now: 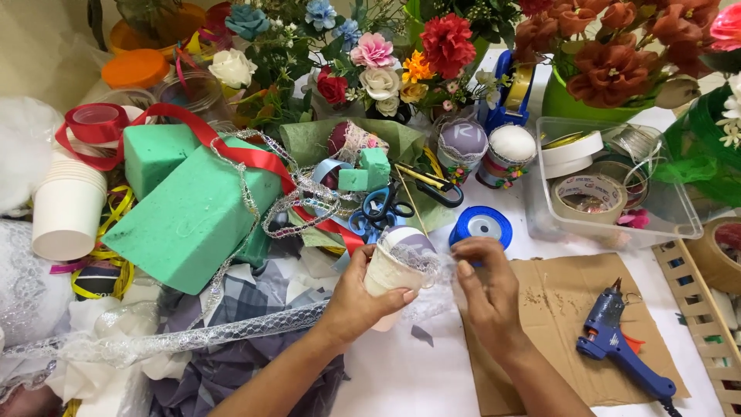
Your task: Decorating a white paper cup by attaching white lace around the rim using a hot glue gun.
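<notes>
head cam | looks steeply down, forward | close over craft table (401, 378)

Matt paper cup (388, 272) wrapped in sheer white lace (427, 262).

White table (401, 378): brown cardboard sheet (556, 309), blue glue gun (617, 347) on it, clear plastic tray (679, 216), green foam block (189, 216).

The left hand (363, 297) is covering much of a lace-wrapped paper cup (394, 266), hiding its base. The glue gun (617, 347) cord is running off the bottom edge. A tape roll (718, 255) is being cropped at right.
</notes>
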